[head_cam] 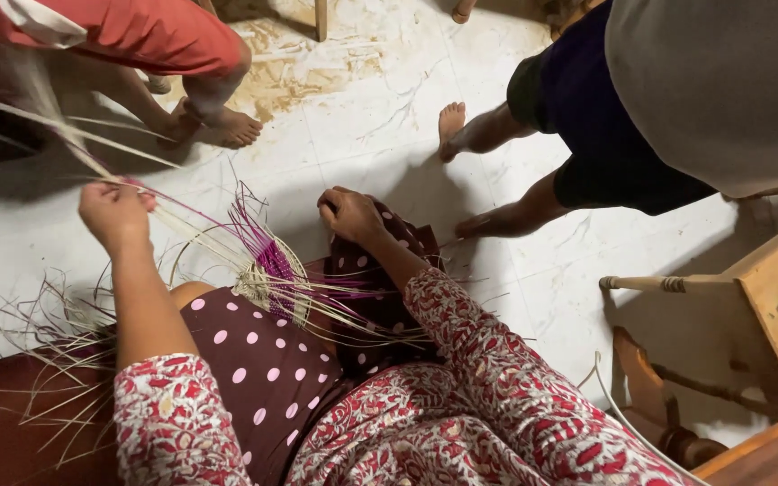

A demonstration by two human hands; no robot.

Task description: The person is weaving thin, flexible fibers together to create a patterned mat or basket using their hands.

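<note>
A small woven piece [274,281] of pale and purple straw strips rests on my lap, over a brown skirt with pink dots. My left hand [115,214] is raised to the left of it, fingers pinched on a long pale straw strip [193,236] that runs down to the weaving. My right hand [349,214] sits to the right of the weaving, fingers curled on the dotted cloth over my knee. Loose strip ends fan out from the weaving on all sides.
Loose pale straw strips [47,328] lie at my left. One person in red shorts [141,36] sits at top left, bare foot [227,126] on the white tiles. Another person in dark shorts [587,117] stands at top right. A wooden stool [749,288] is at right.
</note>
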